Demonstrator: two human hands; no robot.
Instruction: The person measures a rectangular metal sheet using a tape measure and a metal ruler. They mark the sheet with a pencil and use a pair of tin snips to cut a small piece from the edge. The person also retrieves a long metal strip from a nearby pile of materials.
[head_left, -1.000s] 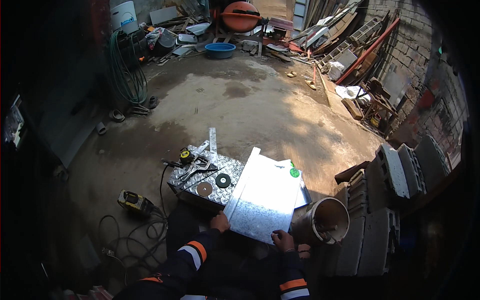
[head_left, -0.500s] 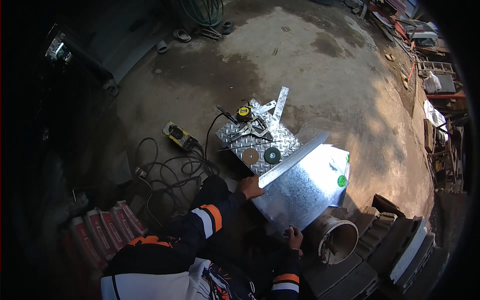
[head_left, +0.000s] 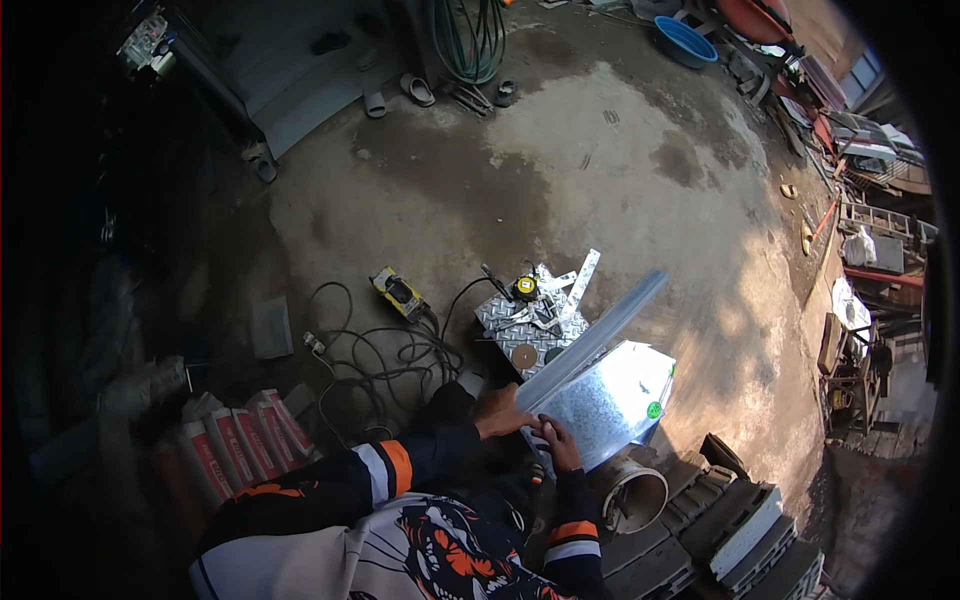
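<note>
Silvery, the long strip [head_left: 592, 340] is grasped at its near end by the left hand [head_left: 498, 411], extending forward beside the metal sheet [head_left: 598, 402]; the right hand [head_left: 557, 443] is curled just beside, its grip unclear.

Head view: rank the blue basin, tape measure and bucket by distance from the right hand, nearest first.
From the right hand:
1. Bucket: just to its right.
2. Tape measure: ahead, slightly left.
3. Blue basin: far ahead, to the right, on the floor.
</note>
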